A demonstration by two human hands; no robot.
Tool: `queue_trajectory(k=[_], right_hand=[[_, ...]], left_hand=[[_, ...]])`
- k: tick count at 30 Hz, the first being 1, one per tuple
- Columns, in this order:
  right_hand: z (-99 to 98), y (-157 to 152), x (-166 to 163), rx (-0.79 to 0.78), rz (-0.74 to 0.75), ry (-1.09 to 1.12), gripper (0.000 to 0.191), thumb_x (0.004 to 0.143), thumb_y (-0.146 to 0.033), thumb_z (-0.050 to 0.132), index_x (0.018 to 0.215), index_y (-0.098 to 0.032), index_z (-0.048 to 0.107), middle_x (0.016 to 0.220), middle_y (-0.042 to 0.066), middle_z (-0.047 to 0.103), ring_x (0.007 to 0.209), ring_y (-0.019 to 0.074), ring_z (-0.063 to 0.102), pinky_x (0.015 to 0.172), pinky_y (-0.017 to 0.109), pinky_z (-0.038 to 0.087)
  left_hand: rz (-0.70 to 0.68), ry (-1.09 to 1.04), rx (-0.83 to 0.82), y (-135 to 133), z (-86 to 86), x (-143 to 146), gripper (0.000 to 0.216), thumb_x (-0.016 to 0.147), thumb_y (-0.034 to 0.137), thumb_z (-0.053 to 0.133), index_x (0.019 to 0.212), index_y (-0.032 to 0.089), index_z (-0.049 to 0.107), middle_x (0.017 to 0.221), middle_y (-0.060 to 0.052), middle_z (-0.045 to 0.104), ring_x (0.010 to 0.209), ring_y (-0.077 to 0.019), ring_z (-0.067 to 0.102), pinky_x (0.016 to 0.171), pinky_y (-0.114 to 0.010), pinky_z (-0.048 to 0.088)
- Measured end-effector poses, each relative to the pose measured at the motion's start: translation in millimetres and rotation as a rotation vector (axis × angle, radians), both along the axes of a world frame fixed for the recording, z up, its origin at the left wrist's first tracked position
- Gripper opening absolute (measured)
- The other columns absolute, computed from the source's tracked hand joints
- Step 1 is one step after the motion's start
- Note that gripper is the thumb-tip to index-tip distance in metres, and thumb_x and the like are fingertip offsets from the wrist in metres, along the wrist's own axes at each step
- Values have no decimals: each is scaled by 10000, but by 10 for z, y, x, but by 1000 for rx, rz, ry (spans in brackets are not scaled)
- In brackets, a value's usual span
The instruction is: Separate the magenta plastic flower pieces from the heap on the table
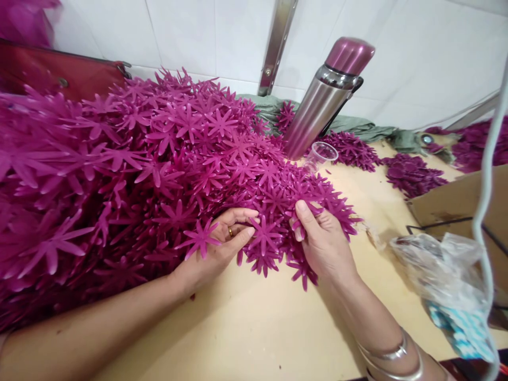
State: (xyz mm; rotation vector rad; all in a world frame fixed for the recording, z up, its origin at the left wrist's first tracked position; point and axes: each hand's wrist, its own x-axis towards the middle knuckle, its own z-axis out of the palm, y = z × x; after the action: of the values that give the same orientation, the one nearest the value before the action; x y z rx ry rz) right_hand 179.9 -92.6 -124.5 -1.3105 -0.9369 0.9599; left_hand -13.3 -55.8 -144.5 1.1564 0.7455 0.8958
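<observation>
**Head view: two hands at the edge of a heap of magenta flower pieces**

Head view. We see a large heap of magenta flower pieces (159,159) covering the left and centre of a pale yellow table (254,323). Our left hand (220,241) lies palm-up at the near edge of the heap, fingers curled together around a small cluster of flower pieces (264,241); a ring shows on one finger. One loose flower piece (199,238) rests just beside the left thumb. Our right hand (321,238) meets the same cluster from the other side, thumb raised and fingers pinched into the pieces, so that both hands close on the cluster with only a narrow gap between them. Silver bangles (391,357) circle the right wrist.

Behind the heap, a steel flask with a magenta cap (325,100) leans against the white tiled wall (416,58), and a clear plastic cup (322,154) lies just beside its base. Smaller piles of the same flower pieces (413,174) sit farther right on the table, well apart from the hands. A cardboard box (456,203) stands at the right edge, with a crumpled plastic bag (444,275) in front of it. A red bag (51,74) sits behind the heap at upper left.
</observation>
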Motion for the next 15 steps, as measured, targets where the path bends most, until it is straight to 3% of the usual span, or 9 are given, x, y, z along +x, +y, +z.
queue_trajectory(k=[3, 9, 15], right_hand=[[15, -25, -16, -21, -4, -17, 513, 903, -548, 701, 583, -209, 488, 494, -70, 419, 448, 81, 332, 446, 243, 280], [-32, 15, 45, -39, -24, -15, 510, 869, -602, 713, 618, -210, 503, 490, -66, 444, 447, 83, 349, 450, 259, 241], [92, 65, 73, -10, 62, 85, 499, 705, -590, 855, 602, -207, 551, 537, -51, 480, 528, 97, 418, 539, 255, 373]], left_hand=[[4, 5, 11, 3, 2, -1, 286, 867, 273, 719, 1138, 200, 667, 1063, -53, 708, 932, -159, 654, 848, -285, 515], [3, 6, 4, 5, 19, 8, 285, 854, 266, 719, 1124, 190, 666, 1046, -53, 705, 918, -157, 647, 817, -277, 513], [-3, 12, 15, 1, 17, -7, 282, 877, 276, 708, 1146, 203, 664, 1081, -53, 701, 945, -159, 645, 845, -280, 503]])
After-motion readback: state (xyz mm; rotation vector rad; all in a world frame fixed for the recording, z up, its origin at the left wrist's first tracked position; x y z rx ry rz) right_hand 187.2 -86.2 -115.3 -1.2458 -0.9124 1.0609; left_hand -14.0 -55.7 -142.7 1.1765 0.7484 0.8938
